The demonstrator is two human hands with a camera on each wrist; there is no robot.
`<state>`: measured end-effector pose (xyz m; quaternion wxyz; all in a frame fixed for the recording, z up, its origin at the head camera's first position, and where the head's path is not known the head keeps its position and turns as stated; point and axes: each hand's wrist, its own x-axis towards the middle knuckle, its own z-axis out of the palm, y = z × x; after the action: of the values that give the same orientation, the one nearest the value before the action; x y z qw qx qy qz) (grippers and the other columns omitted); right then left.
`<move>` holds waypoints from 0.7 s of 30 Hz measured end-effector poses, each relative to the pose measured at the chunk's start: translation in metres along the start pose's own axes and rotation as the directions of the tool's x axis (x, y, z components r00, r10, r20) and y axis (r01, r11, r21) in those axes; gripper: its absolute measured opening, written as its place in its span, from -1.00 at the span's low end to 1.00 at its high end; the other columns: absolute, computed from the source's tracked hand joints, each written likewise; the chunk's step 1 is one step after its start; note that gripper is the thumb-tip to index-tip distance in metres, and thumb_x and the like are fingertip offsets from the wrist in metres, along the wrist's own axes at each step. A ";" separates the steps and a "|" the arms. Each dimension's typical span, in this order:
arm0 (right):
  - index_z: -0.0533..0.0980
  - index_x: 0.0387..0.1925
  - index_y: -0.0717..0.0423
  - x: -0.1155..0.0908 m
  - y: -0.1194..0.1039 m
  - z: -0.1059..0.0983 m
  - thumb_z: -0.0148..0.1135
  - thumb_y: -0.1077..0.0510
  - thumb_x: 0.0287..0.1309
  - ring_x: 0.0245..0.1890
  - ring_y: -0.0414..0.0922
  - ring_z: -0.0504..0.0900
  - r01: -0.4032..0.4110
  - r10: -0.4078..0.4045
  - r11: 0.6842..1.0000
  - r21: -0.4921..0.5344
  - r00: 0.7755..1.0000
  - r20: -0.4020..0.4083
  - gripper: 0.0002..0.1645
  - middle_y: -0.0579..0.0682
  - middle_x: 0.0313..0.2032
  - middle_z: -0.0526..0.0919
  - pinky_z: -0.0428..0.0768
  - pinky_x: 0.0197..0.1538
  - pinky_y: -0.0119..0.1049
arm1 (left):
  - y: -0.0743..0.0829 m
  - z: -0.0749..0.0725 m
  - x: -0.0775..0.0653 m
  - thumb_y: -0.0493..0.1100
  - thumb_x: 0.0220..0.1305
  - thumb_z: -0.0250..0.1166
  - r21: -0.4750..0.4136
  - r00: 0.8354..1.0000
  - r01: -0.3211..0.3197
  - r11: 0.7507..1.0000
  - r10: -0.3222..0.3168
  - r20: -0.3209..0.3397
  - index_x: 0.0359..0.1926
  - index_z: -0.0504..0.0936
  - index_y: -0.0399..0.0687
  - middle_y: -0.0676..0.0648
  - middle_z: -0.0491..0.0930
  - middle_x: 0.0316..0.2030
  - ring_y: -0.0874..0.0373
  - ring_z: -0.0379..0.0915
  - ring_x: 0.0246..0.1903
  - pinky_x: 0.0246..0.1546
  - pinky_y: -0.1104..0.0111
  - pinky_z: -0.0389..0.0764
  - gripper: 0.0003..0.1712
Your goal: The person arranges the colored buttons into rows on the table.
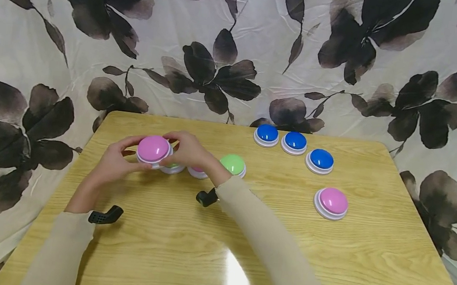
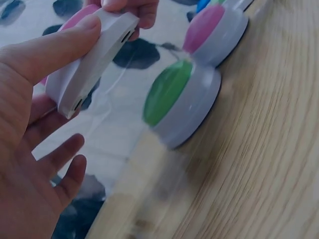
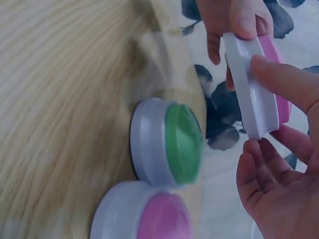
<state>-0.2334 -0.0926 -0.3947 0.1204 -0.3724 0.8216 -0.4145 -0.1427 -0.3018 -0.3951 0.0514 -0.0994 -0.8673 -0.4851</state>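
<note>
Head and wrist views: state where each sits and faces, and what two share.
Head: worn there, facing forward and down at the table; left hand, right hand, sleeves show.
Left wrist: worn there, facing that hand; part of the right shows too.
Right wrist: worn there, facing that hand; part of the left shows too.
The wrist views share the held pink button.

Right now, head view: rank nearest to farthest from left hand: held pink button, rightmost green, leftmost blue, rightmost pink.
1. Held pink button: gripped by left hand
2. Rightmost green button: centre
3. Leftmost blue button: at back
4. Rightmost pink button: right side
</note>
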 end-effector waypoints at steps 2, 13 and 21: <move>0.44 0.25 0.18 0.005 0.000 0.005 0.61 0.08 -0.16 -0.07 -0.17 0.51 -0.006 0.006 1.000 0.018 1.000 -0.003 -0.11 0.00 0.04 0.53 0.49 -0.11 -0.55 | -0.005 -0.004 0.000 -0.28 0.03 0.52 0.008 1.000 0.006 1.000 -0.006 -0.001 0.31 0.37 -0.29 -0.25 0.40 0.23 -0.03 0.23 0.21 0.15 -0.12 0.32 -0.18; 0.44 0.27 0.10 0.026 0.007 0.024 0.61 0.01 -0.17 0.04 -0.06 0.53 -0.051 0.051 0.999 -0.004 0.999 0.013 -0.09 -0.06 0.08 0.52 0.49 -0.12 -0.55 | -0.064 -0.019 0.010 -0.23 0.02 0.54 0.040 0.998 0.067 0.997 -0.068 0.012 0.36 0.35 -0.15 -0.18 0.38 0.27 -0.02 0.22 0.24 0.18 -0.11 0.32 -0.13; 0.44 0.29 -0.01 0.037 0.009 0.030 0.59 -0.09 -0.17 0.07 -0.15 0.50 -0.055 0.057 0.997 -0.057 0.998 0.017 -0.07 -0.13 0.08 0.55 0.47 -0.09 -0.50 | -0.074 -0.026 0.011 -0.20 0.02 0.54 0.053 0.999 0.053 0.997 -0.053 -0.004 0.38 0.34 -0.11 -0.21 0.36 0.30 -0.07 0.22 0.27 0.15 -0.13 0.35 -0.10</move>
<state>-0.2489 -0.1328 -0.4164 0.1292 -0.3563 0.8419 -0.3842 -0.1704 -0.3601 -0.4413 0.0422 -0.0744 -0.8821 -0.4633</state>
